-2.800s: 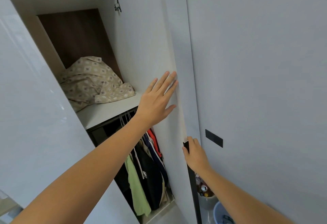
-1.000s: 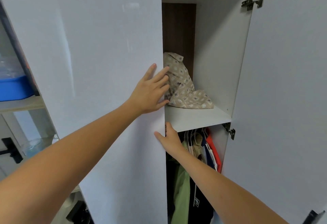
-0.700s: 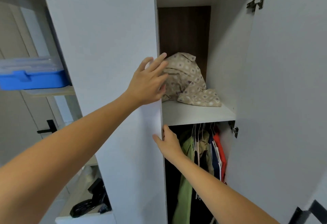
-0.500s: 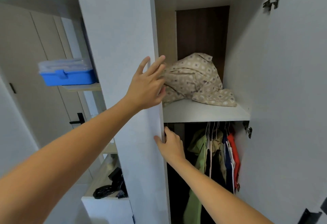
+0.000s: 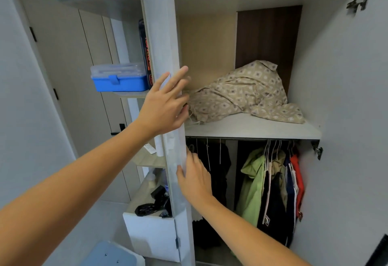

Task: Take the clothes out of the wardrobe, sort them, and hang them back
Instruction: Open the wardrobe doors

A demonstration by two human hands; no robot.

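Step in hand: opening up the wardrobe, nothing pulled out yet. My left hand (image 5: pixel 165 104) is flat on the left door (image 5: pixel 168 102), fingers spread and straight, gripping nothing. My right hand (image 5: pixel 194 178) is on the same door's edge lower down, fingers lying fairly straight along it; can't tell if any wrap behind. Right door (image 5: pixel 346 97) is swung open.

Hanging clothes (image 5: pixel 270 186) are on the rail under the shelf (image 5: pixel 249 128), at 3 o'clock from my right hand, near but apart. Green jacket (image 5: pixel 252 184) is leftmost of that bunch; dark garment (image 5: pixel 218 167) hangs just beside the right hand. Patterned bundle (image 5: pixel 243 93) sits on the shelf, 3 o'clock from my left hand, close by.

Next, as I judge it: let go of the door, reach right, lift a hanger off the rail.
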